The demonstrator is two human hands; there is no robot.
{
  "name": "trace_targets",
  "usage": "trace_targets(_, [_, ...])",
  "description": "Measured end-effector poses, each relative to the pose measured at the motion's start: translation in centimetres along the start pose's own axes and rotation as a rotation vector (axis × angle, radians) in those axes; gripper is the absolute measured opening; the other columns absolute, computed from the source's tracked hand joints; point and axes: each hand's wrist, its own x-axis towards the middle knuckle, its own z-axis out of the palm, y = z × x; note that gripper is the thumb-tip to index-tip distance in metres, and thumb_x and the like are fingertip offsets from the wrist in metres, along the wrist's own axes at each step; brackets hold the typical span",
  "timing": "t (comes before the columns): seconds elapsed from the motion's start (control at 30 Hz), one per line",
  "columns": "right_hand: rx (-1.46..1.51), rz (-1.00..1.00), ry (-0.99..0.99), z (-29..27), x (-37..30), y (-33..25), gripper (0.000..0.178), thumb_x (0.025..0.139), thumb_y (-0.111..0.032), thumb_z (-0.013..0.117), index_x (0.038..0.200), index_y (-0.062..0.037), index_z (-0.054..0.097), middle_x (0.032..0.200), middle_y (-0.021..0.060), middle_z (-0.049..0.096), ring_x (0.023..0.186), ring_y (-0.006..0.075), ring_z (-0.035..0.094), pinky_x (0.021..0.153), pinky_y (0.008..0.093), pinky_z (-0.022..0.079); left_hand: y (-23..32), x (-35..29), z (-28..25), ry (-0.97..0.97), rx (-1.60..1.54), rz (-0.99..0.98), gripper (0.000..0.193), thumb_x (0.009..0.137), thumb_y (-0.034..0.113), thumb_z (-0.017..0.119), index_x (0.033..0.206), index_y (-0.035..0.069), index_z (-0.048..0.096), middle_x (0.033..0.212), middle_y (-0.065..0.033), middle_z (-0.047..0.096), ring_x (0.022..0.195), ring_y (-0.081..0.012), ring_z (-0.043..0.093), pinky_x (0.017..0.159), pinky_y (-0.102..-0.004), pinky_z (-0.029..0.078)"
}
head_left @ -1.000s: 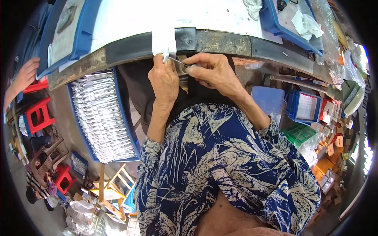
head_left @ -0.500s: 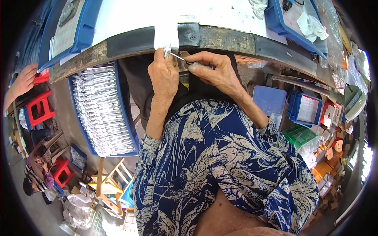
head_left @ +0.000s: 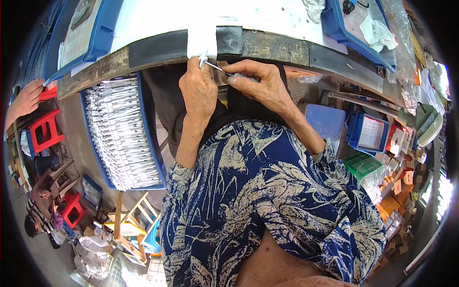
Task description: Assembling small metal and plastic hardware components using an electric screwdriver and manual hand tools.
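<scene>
L hand (head_left: 198,91) pinching white cloth strip (head_left: 201,40), R hand (head_left: 260,83) w/ thin metal pin (head_left: 216,66)

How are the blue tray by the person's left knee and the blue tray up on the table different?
The lower tray is packed with rows of silvery pieces; the table tray holds only a crumpled white cloth and a dark tool. The lower one sits below the table edge, the other on top. Both are blue plastic.
</scene>
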Motion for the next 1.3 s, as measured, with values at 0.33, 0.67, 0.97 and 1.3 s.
trace_targets(0.33, [-0.498,-0.457,0.096,0.3,0.1,-0.2,0.021,0.078,-0.011,0.061,0.098,-0.0041,0.061,0.078,0.0106,0.061,0.063,0.0195,0.061,0.056,0.0292,0.048,0.0,0.0,0.4,0.025,0.084,0.04,0.011,0.086,0.004,0.047,0.092,-0.003,0.053,0.063,-0.0137,0.055,0.055,-0.0249,0.058,0.051,-0.0337,0.044])
trace_targets(0.67, [-1.293,-0.678,-0.067,0.1,-0.6,-3.7,0.042,0.069,-0.005,0.061,0.109,-0.0014,0.051,0.079,0.0119,0.049,0.063,0.0219,0.059,0.048,0.0302,0.048,0.0,-0.2,0.6,0.046,0.07,0.09,0.012,0.085,0.005,0.048,0.093,-0.003,0.052,0.069,-0.0202,0.056,0.062,-0.0358,0.059,0.053,-0.0385,0.046])
trace_targets(0.97, [-1.234,-0.497,-0.149,0.3,-0.6,-3.1,0.046,0.072,-0.008,0.061,0.115,-0.0031,0.047,0.075,0.0131,0.05,0.058,0.0225,0.058,0.043,0.0311,0.045,-0.5,-0.8,1.2,0.069,0.092,0.099,0.012,0.082,0.004,0.052,0.093,-0.002,0.051,0.076,-0.0192,0.054,0.065,-0.0359,0.059,0.053,-0.0377,0.046])
trace_targets(1.3, [-0.163,0.031,0.082,1.5,-0.3,-3.1,0.02,0.081,-0.007,0.057,0.098,0.001,0.063,0.061,0.0045,0.057,0.044,0.0068,0.043,0.041,0.0241,0.036,-0.5,-0.3,1.5,0.146,0.179,0.188,0.018,0.071,-0.003,0.056,0.087,-0.001,0.048,0.07,-0.0202,0.056,0.064,-0.0353,0.059,0.053,-0.0387,0.048])
